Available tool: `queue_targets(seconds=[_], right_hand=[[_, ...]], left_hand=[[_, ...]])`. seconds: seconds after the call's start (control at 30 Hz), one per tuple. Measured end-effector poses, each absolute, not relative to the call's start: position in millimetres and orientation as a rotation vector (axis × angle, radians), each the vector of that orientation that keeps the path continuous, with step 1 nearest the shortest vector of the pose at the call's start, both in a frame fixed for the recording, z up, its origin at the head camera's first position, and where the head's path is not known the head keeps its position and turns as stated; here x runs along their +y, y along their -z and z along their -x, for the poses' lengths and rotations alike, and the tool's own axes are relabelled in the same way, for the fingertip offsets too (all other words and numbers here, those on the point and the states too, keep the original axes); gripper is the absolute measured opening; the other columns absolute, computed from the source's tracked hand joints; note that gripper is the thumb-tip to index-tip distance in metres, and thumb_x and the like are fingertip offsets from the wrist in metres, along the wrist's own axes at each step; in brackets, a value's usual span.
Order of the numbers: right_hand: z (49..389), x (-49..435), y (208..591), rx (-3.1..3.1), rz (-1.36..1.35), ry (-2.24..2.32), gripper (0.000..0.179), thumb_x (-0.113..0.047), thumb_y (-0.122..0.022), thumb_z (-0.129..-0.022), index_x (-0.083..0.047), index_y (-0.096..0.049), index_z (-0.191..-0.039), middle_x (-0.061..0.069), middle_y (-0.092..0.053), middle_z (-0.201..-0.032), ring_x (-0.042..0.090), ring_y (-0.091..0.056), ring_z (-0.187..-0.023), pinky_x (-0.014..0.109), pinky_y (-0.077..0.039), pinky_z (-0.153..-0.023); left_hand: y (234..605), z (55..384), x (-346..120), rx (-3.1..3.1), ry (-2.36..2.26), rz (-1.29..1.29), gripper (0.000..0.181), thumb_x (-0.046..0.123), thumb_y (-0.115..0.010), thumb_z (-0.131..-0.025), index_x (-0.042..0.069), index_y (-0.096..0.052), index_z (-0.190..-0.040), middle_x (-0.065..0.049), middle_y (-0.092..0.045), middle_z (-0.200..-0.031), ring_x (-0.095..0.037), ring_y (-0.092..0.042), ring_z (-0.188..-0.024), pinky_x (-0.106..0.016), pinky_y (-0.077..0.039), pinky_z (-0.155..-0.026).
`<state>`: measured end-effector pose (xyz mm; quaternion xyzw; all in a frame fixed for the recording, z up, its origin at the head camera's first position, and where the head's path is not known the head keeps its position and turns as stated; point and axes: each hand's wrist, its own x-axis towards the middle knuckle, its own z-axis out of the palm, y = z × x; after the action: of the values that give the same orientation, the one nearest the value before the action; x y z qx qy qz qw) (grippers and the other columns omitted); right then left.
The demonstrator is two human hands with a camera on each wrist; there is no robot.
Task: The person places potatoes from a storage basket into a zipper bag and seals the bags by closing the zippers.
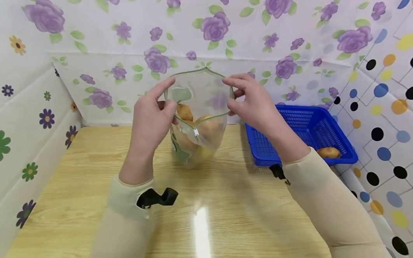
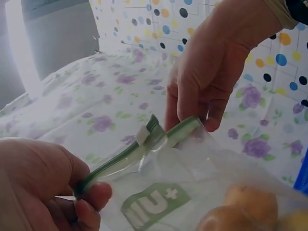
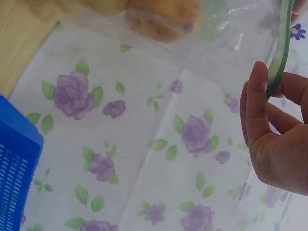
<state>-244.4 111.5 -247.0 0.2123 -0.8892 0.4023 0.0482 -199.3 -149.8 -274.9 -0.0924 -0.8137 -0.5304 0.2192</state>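
Observation:
Between the two hands stands a clear zip bag (image 1: 213,94) with a green-edged mouth spread wide. Several potatoes (image 1: 208,126) lie inside it, seen through the plastic. The left hand (image 1: 151,120) pinches the left side of the mouth between thumb and fingers. On the opposite side, the right hand (image 1: 248,102) pinches the rim the same way. A white slider (image 2: 142,135) sits on the green zip strip in the left wrist view, above a green printed label (image 2: 156,204). In the right wrist view a potato (image 3: 162,19) shows through the bag wall.
A blue plastic basket (image 1: 256,147) stands at the right, partly behind the right forearm, with a potato (image 1: 328,152) in it. The wooden table (image 1: 84,192) meets flowered cloth (image 1: 124,97) at the back. Dotted cloth (image 1: 385,126) hangs along the right side.

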Motion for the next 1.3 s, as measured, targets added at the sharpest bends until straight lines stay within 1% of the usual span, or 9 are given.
queue_targets(seconds=[0.13, 0.23, 0.3, 0.6, 0.8, 0.97, 1.1, 1.2, 1.3], right_hand=[[251.5, 106.5, 243.3, -2.727, -0.628, -1.204, 0.056, -0.001, -0.06, -0.106, -0.01, -0.059, -0.161, 0.005, -0.049, -0.163, 0.019, -0.07, -0.101, 0.038, -0.063, -0.08], [256.4, 106.0, 245.2, -2.734, -0.631, -1.22, 0.055, 0.0, -0.059, -0.107, -0.01, -0.059, -0.161, 0.005, -0.049, -0.163, 0.02, -0.067, -0.103, 0.034, -0.063, -0.081], [258.8, 105.6, 245.2, -2.712, -0.644, -1.258, 0.054, 0.0, -0.058, -0.108, -0.009, -0.058, -0.161, 0.005, -0.048, -0.164, 0.021, -0.065, -0.106, 0.034, -0.063, -0.082], [271.2, 104.6, 258.7, -2.76, -0.659, -1.163, 0.059, -0.003, -0.059, -0.108, -0.012, -0.053, -0.165, 0.004, -0.044, -0.168, 0.024, -0.057, -0.131, 0.039, -0.05, -0.084], [269.5, 111.4, 269.6, -2.776, -0.708, -1.134, 0.061, -0.004, -0.062, -0.107, -0.013, -0.051, -0.167, 0.007, -0.041, -0.169, 0.029, -0.054, -0.131, 0.043, -0.052, -0.089], [262.3, 121.3, 276.8, -2.726, -0.797, -1.118, 0.056, -0.011, -0.065, -0.11, -0.016, -0.054, -0.165, 0.006, -0.042, -0.167, 0.029, -0.054, -0.127, 0.043, -0.054, -0.089], [256.7, 131.3, 286.4, -2.683, -0.812, -1.161, 0.055, -0.017, -0.066, -0.112, -0.019, -0.053, -0.166, 0.006, -0.042, -0.165, 0.028, -0.055, -0.126, 0.043, -0.054, -0.088], [252.7, 139.3, 293.7, -2.671, -0.79, -1.17, 0.055, -0.02, -0.067, -0.112, -0.021, -0.053, -0.165, 0.007, -0.042, -0.165, 0.026, -0.056, -0.124, 0.043, -0.055, -0.089], [249.1, 148.4, 300.3, -2.655, -0.748, -1.17, 0.054, -0.02, -0.068, -0.112, -0.022, -0.055, -0.165, 0.006, -0.045, -0.165, 0.024, -0.058, -0.122, 0.044, -0.056, -0.09]], left_hand=[[271.0, 200.7, -151.9, -2.297, 1.478, 0.233, 0.059, -0.003, -0.052, -0.1, 0.019, -0.07, -0.152, -0.007, -0.08, -0.111, -0.017, -0.071, -0.058, -0.022, -0.03, -0.041], [271.8, 201.6, -152.0, -2.313, 1.502, 0.223, 0.06, -0.002, -0.051, -0.1, 0.019, -0.067, -0.155, -0.004, -0.063, -0.157, -0.017, -0.072, -0.062, -0.021, -0.032, -0.042], [270.9, 200.6, -153.3, -2.287, 1.522, 0.217, 0.062, -0.002, -0.05, -0.101, 0.02, -0.065, -0.157, -0.001, -0.058, -0.162, -0.015, -0.071, -0.062, -0.021, -0.032, -0.042], [281.6, 204.1, -150.1, -2.275, 1.528, 0.265, 0.064, -0.002, -0.052, -0.102, 0.021, -0.06, -0.162, 0.0, -0.058, -0.161, -0.032, -0.073, -0.066, -0.021, -0.037, -0.042], [298.7, 210.6, -144.8, -2.287, 1.484, 0.303, 0.065, -0.003, -0.055, -0.101, 0.019, -0.058, -0.163, -0.012, -0.079, -0.111, -0.026, -0.064, -0.056, -0.02, -0.041, -0.044], [310.6, 213.0, -136.7, -2.193, 1.651, 0.405, 0.064, 0.001, -0.054, -0.106, 0.019, -0.052, -0.167, 0.003, -0.05, -0.167, -0.019, -0.055, -0.054, -0.028, -0.059, -0.061], [321.1, 212.4, -130.3, -2.134, 1.743, 0.426, 0.064, 0.007, -0.057, -0.109, 0.023, -0.048, -0.169, 0.009, -0.043, -0.172, -0.021, -0.053, -0.052, -0.032, -0.061, -0.064], [327.5, 210.7, -126.0, -2.111, 1.758, 0.44, 0.065, 0.008, -0.059, -0.109, 0.022, -0.045, -0.171, 0.0, -0.072, -0.135, -0.02, -0.046, -0.048, -0.03, -0.059, -0.063], [331.6, 208.9, -120.6, -2.087, 1.773, 0.462, 0.066, 0.009, -0.061, -0.108, 0.02, -0.044, -0.171, -0.004, -0.065, -0.082, -0.017, -0.042, -0.046, -0.028, -0.055, -0.059]])
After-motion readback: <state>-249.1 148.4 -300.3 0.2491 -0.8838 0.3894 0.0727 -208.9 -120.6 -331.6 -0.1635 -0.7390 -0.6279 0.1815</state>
